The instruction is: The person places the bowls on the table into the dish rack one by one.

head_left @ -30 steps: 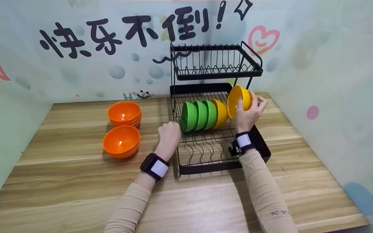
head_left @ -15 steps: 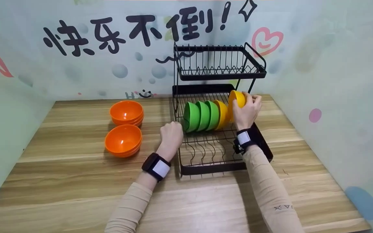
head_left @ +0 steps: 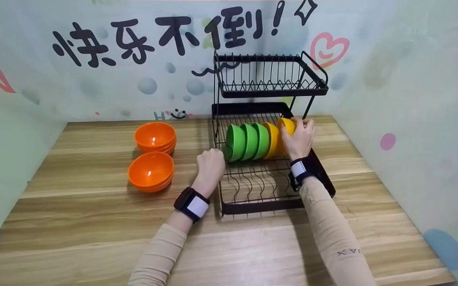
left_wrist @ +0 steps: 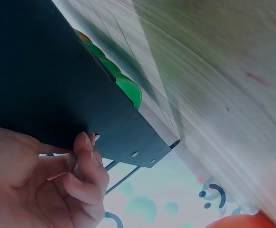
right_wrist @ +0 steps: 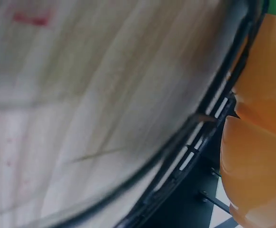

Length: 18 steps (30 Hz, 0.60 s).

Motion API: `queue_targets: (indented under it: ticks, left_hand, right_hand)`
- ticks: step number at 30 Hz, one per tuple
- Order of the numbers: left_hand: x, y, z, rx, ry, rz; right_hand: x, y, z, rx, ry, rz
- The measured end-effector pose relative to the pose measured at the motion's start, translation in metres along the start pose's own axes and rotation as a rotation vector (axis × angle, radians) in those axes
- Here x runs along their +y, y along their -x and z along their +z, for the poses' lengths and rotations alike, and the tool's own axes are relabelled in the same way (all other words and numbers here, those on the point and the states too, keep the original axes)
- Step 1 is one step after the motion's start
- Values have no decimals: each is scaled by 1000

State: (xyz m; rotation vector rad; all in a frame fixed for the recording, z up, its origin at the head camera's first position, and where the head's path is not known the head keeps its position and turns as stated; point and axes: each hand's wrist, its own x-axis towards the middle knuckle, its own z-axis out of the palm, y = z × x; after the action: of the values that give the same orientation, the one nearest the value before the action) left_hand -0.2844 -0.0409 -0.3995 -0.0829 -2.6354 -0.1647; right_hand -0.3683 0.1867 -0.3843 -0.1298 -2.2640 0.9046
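Three green bowls (head_left: 235,143) and one yellow bowl (head_left: 272,138) stand on their sides in the lower tier of the black rack (head_left: 261,207), with their mouths turned to the left. At the right end of this row is the second yellow bowl (head_left: 287,124), and the right hand (head_left: 301,139) holds it, with the thumb on the near side and the other fingers behind its rounded back. The left hand (head_left: 211,165) has its fingers curled at the left rim of the rack and, as I judge, it grips there for steadiness. Whether the bottom of the held bowl sits already between the wires, I cannot say for sure, because the right hand hides it and the right wrist view is partly blurred.

This bowl looks like smooth plastic, so I expect it to be light, stiff and not easily broken. Its glossy curved wall may slip under a hard pinch, and without support it could roll or push its neighbour. The best place to hold is probably the upper edge, thumb inside the mouth and fingers spread on the outside, which leaves the lower edge free for the wires. The orange bowls (head_left: 151,172), stacked on the counter (head_left: 74,222), would likely handle similarly
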Motion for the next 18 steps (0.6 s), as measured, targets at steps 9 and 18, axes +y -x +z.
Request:
queue_targets:
  ticks: [9,18]
  left_hand:
    - [0,-1,1,-13,11,-12]
    - [-1,-1,0,-39,21,-6]
  right_hand:
    - [3,3,4,-41,29,5]
    - [3,5,4,-148,44,41]
